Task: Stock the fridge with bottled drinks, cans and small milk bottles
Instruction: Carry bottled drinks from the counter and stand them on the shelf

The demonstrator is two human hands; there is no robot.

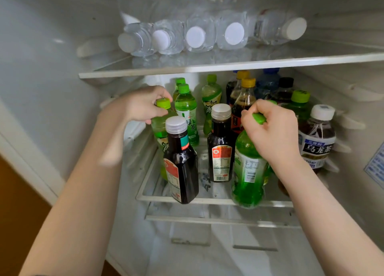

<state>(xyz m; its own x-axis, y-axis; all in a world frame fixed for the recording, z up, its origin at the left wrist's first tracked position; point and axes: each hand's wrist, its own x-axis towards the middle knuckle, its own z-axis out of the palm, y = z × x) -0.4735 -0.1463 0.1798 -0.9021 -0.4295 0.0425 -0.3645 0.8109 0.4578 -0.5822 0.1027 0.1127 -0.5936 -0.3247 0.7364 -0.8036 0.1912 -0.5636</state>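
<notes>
The upper shelf (228,67) is a glass plate with a white front rim; five clear water bottles (195,36) lie on it side by side, white caps facing forward. The lower shelf (214,201) carries upright bottles: green tea bottles (186,109) at left, two dark silver-capped bottles (221,151) near the front, yellow-capped bottles (245,97) and a blue-capped bottle (268,82) at the rear, a white-capped tea bottle (318,142) at right

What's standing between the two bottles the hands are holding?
Head view: a front dark bottle by the left hand and a rear dark bottle by the right hand, both grey-capped.
</notes>
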